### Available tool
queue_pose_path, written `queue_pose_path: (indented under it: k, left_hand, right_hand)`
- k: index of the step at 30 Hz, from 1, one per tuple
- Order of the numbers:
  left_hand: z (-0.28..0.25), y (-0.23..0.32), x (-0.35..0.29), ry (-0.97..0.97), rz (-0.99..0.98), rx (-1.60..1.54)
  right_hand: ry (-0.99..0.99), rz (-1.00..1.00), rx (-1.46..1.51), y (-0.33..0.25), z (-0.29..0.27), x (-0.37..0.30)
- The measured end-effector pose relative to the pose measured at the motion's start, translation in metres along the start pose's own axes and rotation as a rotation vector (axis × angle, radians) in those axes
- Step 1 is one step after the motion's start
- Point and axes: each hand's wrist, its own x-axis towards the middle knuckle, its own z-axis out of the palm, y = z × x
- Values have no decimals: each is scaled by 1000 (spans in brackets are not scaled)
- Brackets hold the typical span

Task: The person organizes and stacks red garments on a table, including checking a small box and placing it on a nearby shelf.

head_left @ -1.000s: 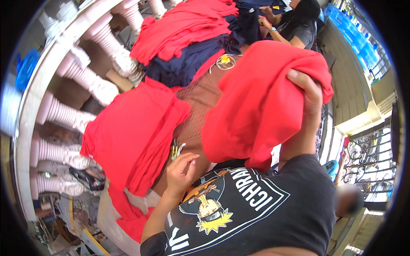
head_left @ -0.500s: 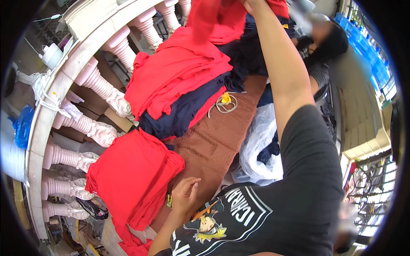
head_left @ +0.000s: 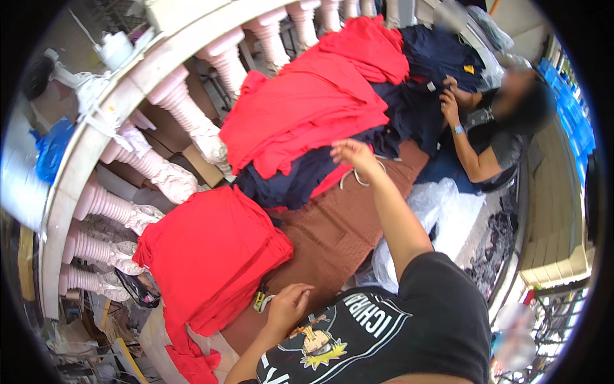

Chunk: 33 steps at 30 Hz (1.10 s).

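Note:
My right hand (head_left: 354, 155) hangs above the near side of a long pile of red garments (head_left: 307, 109) and dark navy garments (head_left: 281, 182). Its fingers are loosely bent and hold nothing I can see. Low in front of my shirt, my left hand (head_left: 289, 306) is empty too, with its fingers half curled. Just left of it lies a small yellow object (head_left: 261, 301), perhaps a tape measure. Beyond that sits a neat stack of red garments (head_left: 208, 256), with some red cloth trailing off its near end. A pale cord loop (head_left: 348, 182) lies partly hidden by my right wrist.
A brown textured cloth (head_left: 332, 224) covers the surface under the piles. Pale pink balusters (head_left: 182, 112) and a curved rail line the left. At the far right another person (head_left: 480, 153) handles navy cloth (head_left: 428, 96). Clear plastic bags (head_left: 441, 205) lie right of the brown cloth.
My right hand has let go of a red garment at the far end and come back nearer. The red cloth now lies on the pile. My left hand has hardly moved.

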Motion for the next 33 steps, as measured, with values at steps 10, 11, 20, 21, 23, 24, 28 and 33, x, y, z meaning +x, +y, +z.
queue_pose_path:
  k: [10, 11, 20, 21, 23, 24, 28, 33]
  left_hand:
    - [-70, -168, -167, 793, -422, 659]
    - [-72, -187, -197, 855, -614, 759]
    - [-81, -307, -386, 736, -1405, 471]
    - [-87, -307, -394, 737, -1362, 536]
    - [-104, -307, -403, 721, -1279, 661]
    - [-120, -300, -401, 742, -1321, 596]
    - [-197, -263, -396, 1360, -1167, 503]
    - [-296, -134, -355, 1670, -336, -160]
  right_hand:
    - [-202, -103, -136, -85, 122, -53]
    - [-220, -126, -135, -92, 135, -58]
    - [-397, -244, -259, -118, 262, -112]
    - [-428, -245, -266, -115, 276, -120]
    - [-499, -302, -376, -114, 300, -135]
    - [-540, -292, -454, -110, 311, -139]
    - [-750, -329, -599, -90, 357, -169]
    - [-1142, -282, -485, -69, 428, -226]
